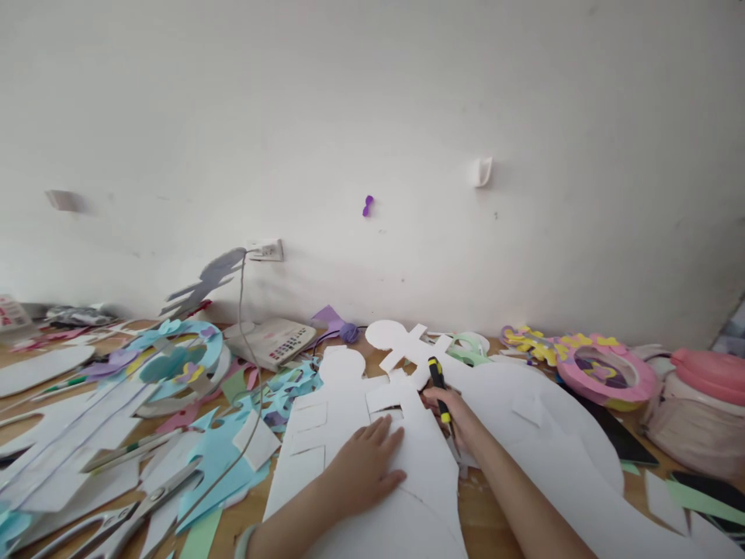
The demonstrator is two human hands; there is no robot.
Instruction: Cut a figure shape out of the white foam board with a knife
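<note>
A large white foam-board piece (349, 466) with several rectangular cut lines and a cut-out slot lies in front of me. My left hand (365, 466) rests flat on it, fingers spread, just below the slot. At the board's right edge, my right hand (451, 415) is closed around a black-and-yellow utility knife (439, 388), its lower end pointing down by the edge; the exact tip is blurred. Behind the board lies a white cut-out (401, 345) with a rounded end and side bars. Another big curved white sheet (535, 419) reaches under my right forearm.
Metal scissors (151, 497), blue scraps (224, 450) and a blue decorated ring (186, 365) lie left. A grey cord (242, 303) hangs from the wall socket (268, 250) past a calculator-like device (279, 341). A pink ring (637, 373) and lidded jar (695, 419) stand right.
</note>
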